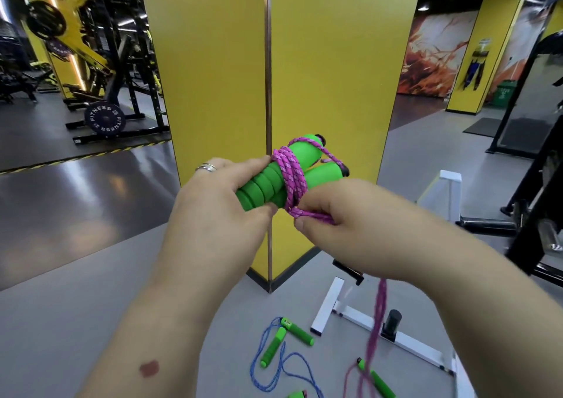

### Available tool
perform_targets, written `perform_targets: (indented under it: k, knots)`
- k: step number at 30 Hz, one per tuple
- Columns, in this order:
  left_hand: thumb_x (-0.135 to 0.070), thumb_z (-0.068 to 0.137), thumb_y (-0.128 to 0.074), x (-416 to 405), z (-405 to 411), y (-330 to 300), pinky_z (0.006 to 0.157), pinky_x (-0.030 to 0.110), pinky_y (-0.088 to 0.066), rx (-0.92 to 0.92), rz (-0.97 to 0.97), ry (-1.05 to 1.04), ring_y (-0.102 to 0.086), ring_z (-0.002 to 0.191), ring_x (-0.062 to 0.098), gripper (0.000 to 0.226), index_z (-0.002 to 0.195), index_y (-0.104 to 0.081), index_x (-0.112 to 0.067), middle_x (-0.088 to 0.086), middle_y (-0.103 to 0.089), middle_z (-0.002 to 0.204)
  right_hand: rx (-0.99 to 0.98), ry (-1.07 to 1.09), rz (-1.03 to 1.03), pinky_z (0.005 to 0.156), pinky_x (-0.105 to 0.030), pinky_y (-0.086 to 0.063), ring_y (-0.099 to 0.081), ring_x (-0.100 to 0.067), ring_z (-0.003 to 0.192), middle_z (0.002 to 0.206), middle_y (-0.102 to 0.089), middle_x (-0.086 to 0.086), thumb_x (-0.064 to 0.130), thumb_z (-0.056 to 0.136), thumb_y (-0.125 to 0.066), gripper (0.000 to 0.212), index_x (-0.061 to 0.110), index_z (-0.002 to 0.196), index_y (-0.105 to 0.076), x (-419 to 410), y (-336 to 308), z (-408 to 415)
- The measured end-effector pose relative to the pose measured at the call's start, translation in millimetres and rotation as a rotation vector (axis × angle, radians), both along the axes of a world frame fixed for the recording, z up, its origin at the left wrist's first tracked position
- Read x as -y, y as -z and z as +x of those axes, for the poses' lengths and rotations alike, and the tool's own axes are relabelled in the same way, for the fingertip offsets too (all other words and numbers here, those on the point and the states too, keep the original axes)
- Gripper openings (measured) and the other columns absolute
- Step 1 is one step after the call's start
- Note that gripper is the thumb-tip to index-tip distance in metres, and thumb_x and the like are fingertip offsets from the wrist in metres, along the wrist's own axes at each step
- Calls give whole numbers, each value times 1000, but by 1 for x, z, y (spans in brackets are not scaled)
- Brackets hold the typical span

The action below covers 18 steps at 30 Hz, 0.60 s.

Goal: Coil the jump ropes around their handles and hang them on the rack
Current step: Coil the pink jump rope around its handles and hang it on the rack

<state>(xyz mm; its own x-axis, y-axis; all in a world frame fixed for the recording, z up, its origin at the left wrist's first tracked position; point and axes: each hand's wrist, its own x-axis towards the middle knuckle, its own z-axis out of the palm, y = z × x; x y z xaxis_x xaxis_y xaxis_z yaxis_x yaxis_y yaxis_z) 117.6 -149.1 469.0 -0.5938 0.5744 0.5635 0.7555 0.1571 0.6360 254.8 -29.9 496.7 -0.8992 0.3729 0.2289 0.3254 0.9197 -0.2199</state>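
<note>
2 green handles (274, 181) gripped by left hand (213, 202); right hand (332, 211) pinches pink rope (289, 178); plate (104, 118) reads "FITNESS".

Legible text: one item only. Weight plate (104, 118), dark purple, standing on edge at the foot of the black rack at left, carries white lettering around its face: "FITNESS" along the upper arc, "FITNESS" repeated down the right side. Small characters between the two words are too fine to resolve. A second dark plate (58, 47) higher on the yellow machine shows faint lettering, unreadable. Green bin (504, 93) at far right bears pale marks, illegible.
</note>
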Motion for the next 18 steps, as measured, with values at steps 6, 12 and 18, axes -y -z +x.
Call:
perform_targets:
  k: [6, 12, 18]
  knots:
    - [-21, 75, -86, 4, 5, 2, 62, 25, -46, -16, -141, 64, -56, 84, 3, 44, 99, -60, -47, -19, -61, 95, -164, -102, -71, 50, -32, -50, -57, -9, 54, 65, -66, 9, 22, 79, -74, 11, 33, 78, -74, -3, -41, 10]
    - [-18, 68, -91, 18, 4, -4, 53, 15, -43, 48, -85, 177, -58, 70, 2, 42, 89, -67, -45, -25, -64, 84, -223, -199, -543, 58, -34, -49, -62, -19, 62, 73, -73, -7, 18, 73, -87, 11, 19, 82, -79, -33, -40, -4]
    - [-15, 47, -95, 33, -4, -10, 68, 41, -63, 316, 22, 530, -72, 73, 16, 43, 82, -77, -31, 2, -75, 84, -123, -314, -962, 54, -28, -36, -43, -22, 54, 63, -54, -11, 25, 77, -80, 14, 11, 81, -77, -50, -28, -11]
